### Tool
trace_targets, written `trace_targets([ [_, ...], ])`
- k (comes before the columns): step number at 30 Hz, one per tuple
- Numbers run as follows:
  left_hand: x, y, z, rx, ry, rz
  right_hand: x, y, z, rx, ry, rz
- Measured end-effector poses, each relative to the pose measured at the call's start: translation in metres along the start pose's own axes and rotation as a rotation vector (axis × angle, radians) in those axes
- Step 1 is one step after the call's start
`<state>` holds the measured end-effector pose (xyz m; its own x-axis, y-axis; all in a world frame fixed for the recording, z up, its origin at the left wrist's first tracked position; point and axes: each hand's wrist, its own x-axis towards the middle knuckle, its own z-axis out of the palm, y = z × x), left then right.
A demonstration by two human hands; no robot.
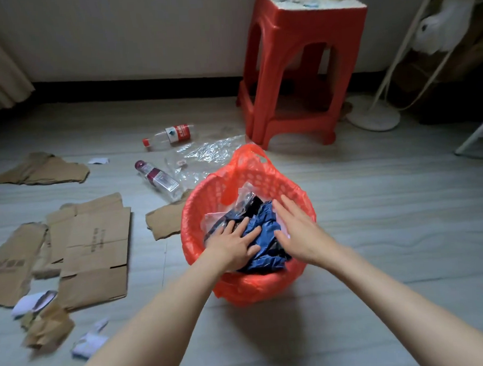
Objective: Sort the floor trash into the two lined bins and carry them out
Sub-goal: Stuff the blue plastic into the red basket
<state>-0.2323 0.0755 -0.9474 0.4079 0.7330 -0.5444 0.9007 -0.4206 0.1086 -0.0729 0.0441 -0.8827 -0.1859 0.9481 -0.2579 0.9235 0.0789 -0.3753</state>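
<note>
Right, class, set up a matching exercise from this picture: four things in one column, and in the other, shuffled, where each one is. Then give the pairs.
Things
1. bottle with the red cap
2. blue crumpled wrapper
3. large flattened cardboard
4. red stool

Places
A. inside the red-lined bin, under both hands (left hand, right hand)
B. standing by the wall, beyond the bin
C. lying on the floor between the torn cardboard and the stool
D. flat on the floor, left of the bin

Pairs: 1-C, 2-A, 3-D, 4-B
</note>
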Motion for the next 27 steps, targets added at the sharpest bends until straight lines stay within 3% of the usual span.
trace_targets([
  [7,0.012,-0.016,0.002,0.066,-0.104,-0.115,0.036,-0.017,0.051,0.027,-0.372,0.198],
  [14,0.048,-0.015,0.018,0.085,-0.230,-0.167,0.075,-0.007,0.085,-0.348,-0.659,0.281],
  [21,0.072,-0.012,0.041,0.152,-0.272,-0.235,0.092,0.000,0.106,-0.424,-0.662,0.253],
  [27,0.067,-0.017,0.033,0.115,-0.320,-0.224,0.086,0.004,0.077,-0.305,-0.725,0.144],
])
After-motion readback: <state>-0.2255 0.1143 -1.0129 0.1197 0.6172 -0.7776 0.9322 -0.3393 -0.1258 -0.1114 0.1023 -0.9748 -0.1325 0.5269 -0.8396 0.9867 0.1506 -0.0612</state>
